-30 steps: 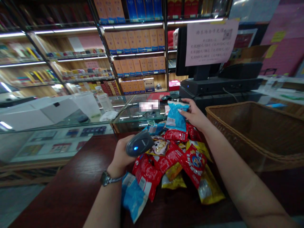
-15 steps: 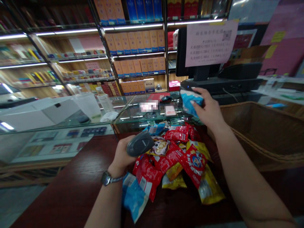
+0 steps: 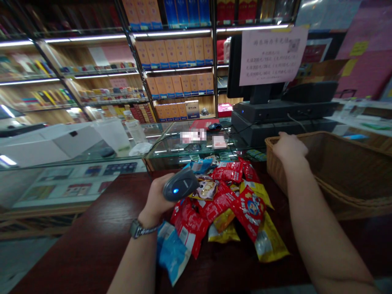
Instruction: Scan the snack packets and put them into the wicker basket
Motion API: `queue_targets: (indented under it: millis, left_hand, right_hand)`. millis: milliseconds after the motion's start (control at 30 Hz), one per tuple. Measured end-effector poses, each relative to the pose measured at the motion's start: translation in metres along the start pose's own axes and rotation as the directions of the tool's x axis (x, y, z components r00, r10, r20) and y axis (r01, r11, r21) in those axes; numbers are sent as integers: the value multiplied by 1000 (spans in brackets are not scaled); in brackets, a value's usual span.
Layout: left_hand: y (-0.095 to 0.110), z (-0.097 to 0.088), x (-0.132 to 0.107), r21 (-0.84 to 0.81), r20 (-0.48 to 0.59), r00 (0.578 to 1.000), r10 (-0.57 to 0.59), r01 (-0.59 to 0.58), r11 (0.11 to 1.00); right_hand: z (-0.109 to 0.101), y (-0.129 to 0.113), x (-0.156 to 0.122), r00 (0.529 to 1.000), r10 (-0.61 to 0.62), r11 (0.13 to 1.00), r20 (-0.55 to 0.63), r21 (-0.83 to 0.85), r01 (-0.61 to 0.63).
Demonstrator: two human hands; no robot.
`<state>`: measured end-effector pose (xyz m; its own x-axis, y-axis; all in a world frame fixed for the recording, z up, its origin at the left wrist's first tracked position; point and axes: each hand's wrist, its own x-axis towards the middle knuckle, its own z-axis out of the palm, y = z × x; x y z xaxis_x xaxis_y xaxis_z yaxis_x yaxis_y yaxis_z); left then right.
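Observation:
My left hand (image 3: 159,195) is wrapped round a dark grey barcode scanner (image 3: 181,185), on which a blue light glows. Below and beside the scanner lies a heap of snack bags: a red bag (image 3: 251,210), a yellow bag (image 3: 270,241), a brown bag with a cartoon face (image 3: 206,188) and a blue bag (image 3: 173,253) near my left wrist. My right hand (image 3: 289,150) is at the left rim of a wicker basket (image 3: 277,171). Motion blurs it and its fingers are mostly hidden; no bag shows in it.
Behind the heap is a glass counter (image 3: 171,153) with a computer mouse (image 3: 214,126) on it. A monitor (image 3: 234,67) with a paper sign stands on a dark base at the back right. A white box (image 3: 70,139) sits to the left, before shelves of boxed goods.
My right hand has moved right and down from before the monitor base to the basket rim. The blue bag it held is out of sight. The scanner's blue light has come on.

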<state>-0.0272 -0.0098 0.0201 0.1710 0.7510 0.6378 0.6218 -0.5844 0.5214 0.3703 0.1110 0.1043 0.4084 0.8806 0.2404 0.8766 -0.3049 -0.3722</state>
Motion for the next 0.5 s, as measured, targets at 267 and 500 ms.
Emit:
queue_targets:
  millis: [267,500]
  left_hand:
    - [0,2,-1,-3,15,1000,-6,6,1000]
    - [0,3,1,11,38,999,22,-22,1000]
  right_hand:
    - [15,-25,-11,836,-545,824,-67,139,549]
    - [66,-60,-32,613,-704,698,359,187,691]
